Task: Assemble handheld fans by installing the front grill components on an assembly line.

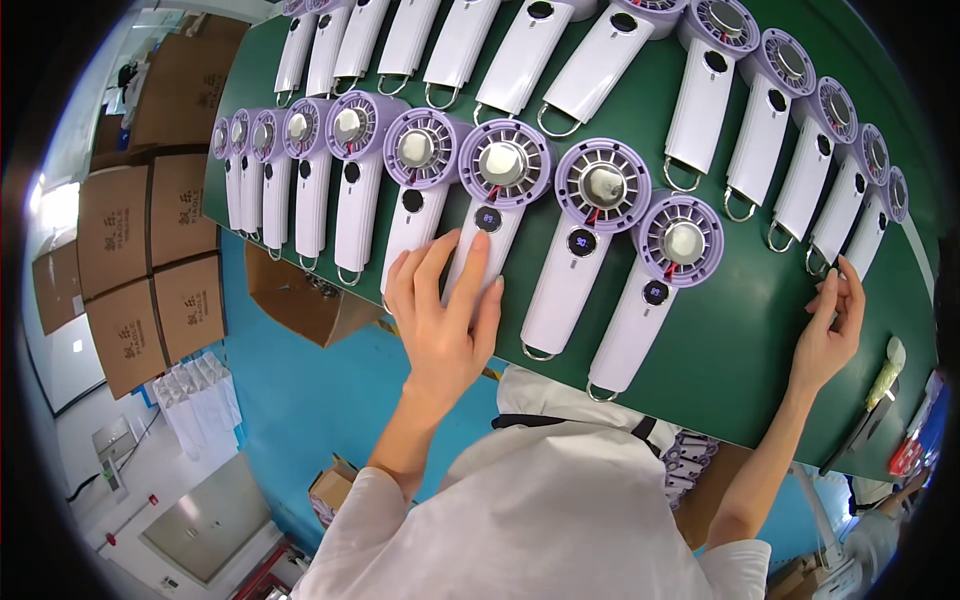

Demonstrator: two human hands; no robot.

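Two rows of lilac-and-white handheld fans lie on the green table [760, 370], wire loops toward the person. Left hand [437, 335] is over the front row, fingers spread and lightly bent, not closed round anything. The lit-display fan [508, 222] lies directly under its fingertips — one finger sits on the handle just below the display, head pointing away from the hand. The dark-display fan [427, 203] is just left of it, handle partly hidden by the same hand. To the right, well clear of the fingers, lie the middle lit fan [566, 280] and the end lit fan [637, 322]. Right hand [828, 335] is at the table's right side, fingers half curled, tips right by the loop of the back-row fan [842, 208] — cannot tell if it pinches anything. Long tool [880, 385] lies right of that hand. Stacked cartons [120, 230] stand far left.
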